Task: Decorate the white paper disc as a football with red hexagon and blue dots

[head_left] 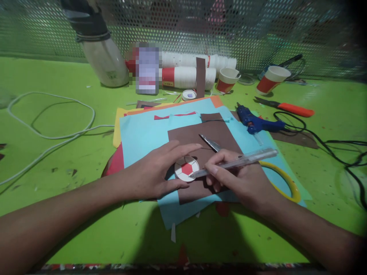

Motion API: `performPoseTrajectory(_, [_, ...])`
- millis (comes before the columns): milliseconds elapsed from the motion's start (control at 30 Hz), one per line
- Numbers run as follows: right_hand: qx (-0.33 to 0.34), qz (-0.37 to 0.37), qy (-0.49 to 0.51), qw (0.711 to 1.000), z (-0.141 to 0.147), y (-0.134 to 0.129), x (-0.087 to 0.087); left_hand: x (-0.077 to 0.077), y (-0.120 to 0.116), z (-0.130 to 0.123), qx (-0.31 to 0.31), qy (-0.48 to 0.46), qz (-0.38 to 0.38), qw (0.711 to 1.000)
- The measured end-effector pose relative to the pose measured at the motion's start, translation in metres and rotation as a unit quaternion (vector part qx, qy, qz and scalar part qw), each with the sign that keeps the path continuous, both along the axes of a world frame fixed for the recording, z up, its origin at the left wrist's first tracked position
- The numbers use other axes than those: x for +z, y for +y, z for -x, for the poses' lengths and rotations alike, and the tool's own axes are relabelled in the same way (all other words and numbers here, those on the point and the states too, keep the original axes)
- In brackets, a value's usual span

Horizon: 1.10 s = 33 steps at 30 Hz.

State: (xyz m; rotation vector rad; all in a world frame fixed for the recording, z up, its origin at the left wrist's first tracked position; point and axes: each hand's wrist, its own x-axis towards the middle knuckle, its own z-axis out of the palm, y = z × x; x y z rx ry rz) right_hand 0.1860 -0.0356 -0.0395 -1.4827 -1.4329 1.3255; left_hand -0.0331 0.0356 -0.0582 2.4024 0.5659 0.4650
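A round white disc (178, 173) with a red hexagon and dark lines lies on brown paper (185, 138). My left hand (155, 168) curves around its left side, thumb along the lower edge and fingers beyond the upper edge, holding it in place. In my right hand (237, 175) is a clear pen (252, 156), its tip on the disc near the red hexagon. Scissors with a yellow handle (286, 183) lie partly under the right hand, their blades (210, 143) showing past the fingers. Beneath the brown paper are light blue sheets (143, 137).
At the right are a blue glue gun (255, 121) with a black cord and an orange-handled cutter (296, 109). Stacked paper cups (186, 77), two single cups (227, 80), a phone-like blurred object (147, 72) and a bottle (104, 57) stand behind. A white cable (93, 114) loops at left.
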Motion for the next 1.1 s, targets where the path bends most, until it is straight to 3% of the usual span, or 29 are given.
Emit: performPoseTrajectory(1100, [-0.003, -0.002, 0.001, 1.000, -0.0009, -0.0008, -0.0020, -0.0013, 0.0004, 0.0001, 0.001, 0.002, -0.001, 1.000])
